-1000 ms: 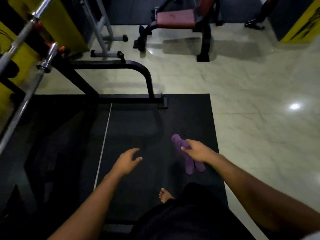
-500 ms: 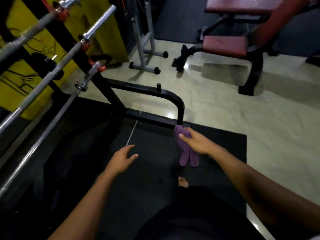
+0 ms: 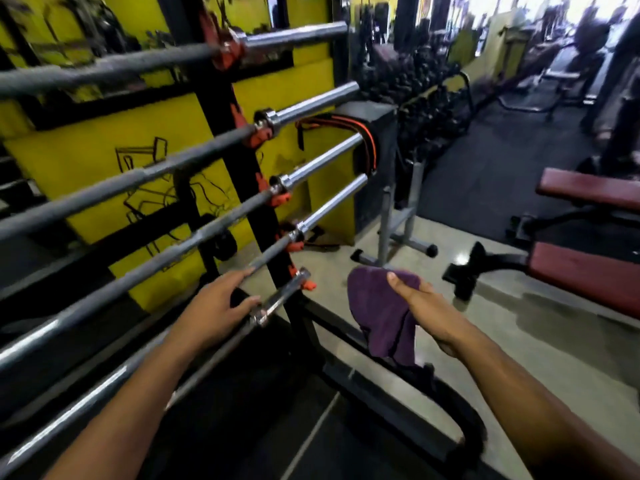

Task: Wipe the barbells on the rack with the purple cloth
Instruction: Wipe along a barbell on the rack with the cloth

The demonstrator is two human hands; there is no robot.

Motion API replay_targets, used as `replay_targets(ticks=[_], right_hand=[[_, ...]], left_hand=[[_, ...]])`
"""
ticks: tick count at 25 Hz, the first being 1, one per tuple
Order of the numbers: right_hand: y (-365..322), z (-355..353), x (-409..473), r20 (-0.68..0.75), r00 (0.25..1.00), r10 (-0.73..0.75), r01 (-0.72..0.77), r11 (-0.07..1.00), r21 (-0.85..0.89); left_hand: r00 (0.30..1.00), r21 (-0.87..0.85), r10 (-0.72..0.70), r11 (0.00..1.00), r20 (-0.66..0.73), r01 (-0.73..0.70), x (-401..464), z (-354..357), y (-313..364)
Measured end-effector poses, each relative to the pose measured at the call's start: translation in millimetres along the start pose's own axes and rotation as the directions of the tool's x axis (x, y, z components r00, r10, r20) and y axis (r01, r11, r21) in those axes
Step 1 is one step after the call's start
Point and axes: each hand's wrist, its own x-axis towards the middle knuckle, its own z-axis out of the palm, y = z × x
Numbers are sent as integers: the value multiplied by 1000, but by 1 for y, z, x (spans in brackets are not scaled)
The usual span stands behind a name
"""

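A yellow wall panel (image 3: pixel 104 161) with black line drawings stood behind. A black and orange strap (image 3: pixel 363 133) hung over a dark box (image 3: pixel 370 116). A grey metal stand (image 3: pixel 394 233) stood on the pale floor (image 3: pixel 485 341), near a red padded bench (image 3: pixel 585 271). Dumbbells (image 3: pixel 426 81) lined the far side, blurred.

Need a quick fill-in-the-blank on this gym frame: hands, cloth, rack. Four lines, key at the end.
1. The right hand holds a cloth whose colour is ____.
2. The left hand reaches toward the ____ barbell on the rack, fingers extended.
3. The clips on the rack's upright, beside the barbell collars, are coloured ____.
4. The bench at the right has pads coloured ____.

Missing words: purple; lowest; orange; red
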Motion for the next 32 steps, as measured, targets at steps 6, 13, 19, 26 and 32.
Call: replay_targets(ticks=[6, 13, 19, 26, 32], right_hand=[[-103, 18, 136, -145, 983, -114, 136, 980, 147], [-187, 1, 269, -348, 926, -146, 297, 850, 435], [-285, -22, 399, -448, 849, -280, 503, 688, 523], [-386, -27, 556, -391, 579, -715, 729, 669, -144], [-356, 0, 657, -185, 474, -861, 708, 497, -501]], left_hand=[[980, 215, 191, 961, -57, -175, 181, -103, -9], [899, 383, 412, 862, -149, -332, 331, -158, 28], [803, 617, 593, 657, -67, -434, 448, -225, 70], [878, 465, 478, 774, 17, -430, 520, -250, 56], [859, 401, 507, 802, -66, -443, 526, -246, 46]])
